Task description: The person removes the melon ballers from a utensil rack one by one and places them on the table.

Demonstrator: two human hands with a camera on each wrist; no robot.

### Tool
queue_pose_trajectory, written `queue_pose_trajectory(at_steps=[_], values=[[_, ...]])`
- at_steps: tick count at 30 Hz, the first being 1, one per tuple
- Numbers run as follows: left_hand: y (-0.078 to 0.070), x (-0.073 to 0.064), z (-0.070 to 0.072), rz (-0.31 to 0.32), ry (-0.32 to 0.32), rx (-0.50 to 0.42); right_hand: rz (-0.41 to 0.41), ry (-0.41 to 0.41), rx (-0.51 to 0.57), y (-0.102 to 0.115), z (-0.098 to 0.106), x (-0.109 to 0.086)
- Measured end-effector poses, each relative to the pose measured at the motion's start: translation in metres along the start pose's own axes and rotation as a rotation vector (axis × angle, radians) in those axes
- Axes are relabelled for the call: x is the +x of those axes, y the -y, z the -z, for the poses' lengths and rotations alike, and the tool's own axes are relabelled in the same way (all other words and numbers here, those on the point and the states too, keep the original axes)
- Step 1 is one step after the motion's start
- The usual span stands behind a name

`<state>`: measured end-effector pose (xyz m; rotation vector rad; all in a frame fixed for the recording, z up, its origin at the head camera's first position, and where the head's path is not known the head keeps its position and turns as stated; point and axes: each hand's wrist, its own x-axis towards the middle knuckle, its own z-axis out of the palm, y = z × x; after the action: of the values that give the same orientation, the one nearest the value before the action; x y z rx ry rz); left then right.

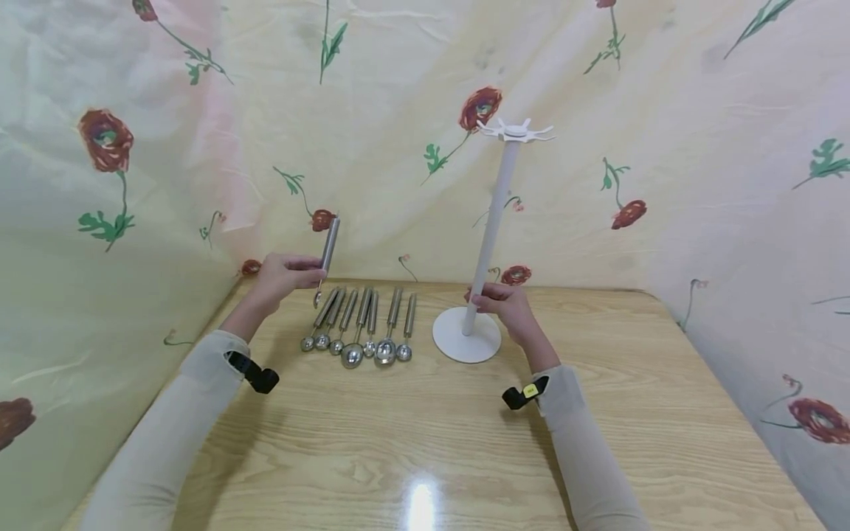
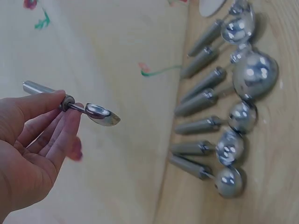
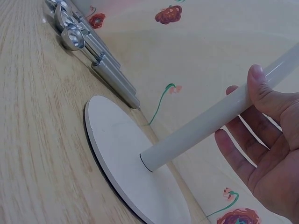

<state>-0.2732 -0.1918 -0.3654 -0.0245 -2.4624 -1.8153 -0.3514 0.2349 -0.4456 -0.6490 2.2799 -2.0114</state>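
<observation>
My left hand [image 1: 285, 276] pinches a small steel scoop [image 2: 100, 115] between thumb and fingers, near where its thick handle [image 1: 330, 240] meets the thin neck. The handle points up and the little pointed bowl hangs down, above the left end of a row of scoops. My right hand [image 1: 508, 308] holds the lower pole [image 3: 201, 123] of a white stand, thumb on one side and fingers on the other. The stand's round base [image 1: 450, 335] sits on the table, and a crown of hooks [image 1: 516, 133] at its top carries nothing.
Several steel scoops with round bowls, including a large one [image 1: 353, 355], lie side by side on the wooden table [image 1: 372, 442], handles toward the back edge. A flower-printed cloth [image 1: 385, 147] hangs behind the table and at its sides.
</observation>
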Motion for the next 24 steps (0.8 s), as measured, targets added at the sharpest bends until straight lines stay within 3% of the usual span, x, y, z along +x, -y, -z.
queue_pose_trajectory(at_steps=[9,24], values=[[0.035,0.0,0.014,0.054,-0.041,-0.056,0.014,0.0,0.008,-0.002,0.0,0.001],[0.068,0.004,0.021,0.109,-0.1,-0.077,0.003,-0.001,-0.008,-0.001,0.001,0.002]])
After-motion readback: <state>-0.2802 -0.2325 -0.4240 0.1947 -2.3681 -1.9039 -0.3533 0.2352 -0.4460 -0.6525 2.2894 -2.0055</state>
